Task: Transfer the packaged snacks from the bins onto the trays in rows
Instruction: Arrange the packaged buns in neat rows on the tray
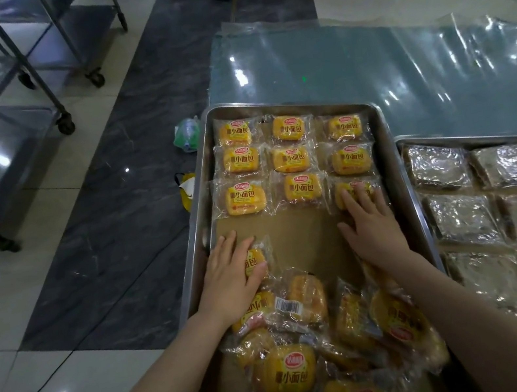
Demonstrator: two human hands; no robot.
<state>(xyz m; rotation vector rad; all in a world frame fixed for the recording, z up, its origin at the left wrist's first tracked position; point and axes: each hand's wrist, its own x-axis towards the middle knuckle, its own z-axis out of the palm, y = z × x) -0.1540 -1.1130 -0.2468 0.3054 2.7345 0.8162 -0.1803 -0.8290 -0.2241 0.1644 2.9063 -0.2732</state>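
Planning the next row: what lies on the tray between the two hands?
In the head view, only bare brown liner paper lies between the left hand, resting on a packet, and the right hand; no packet there.

Nine yellow bread packets (293, 157) in clear wrappers lie flat in three neat rows of three at the far end of a steel tray (406, 190) lined with brown paper. A loose heap of packets (336, 330) fills the tray's near end; one packet (256, 260) lies alone at its left edge.
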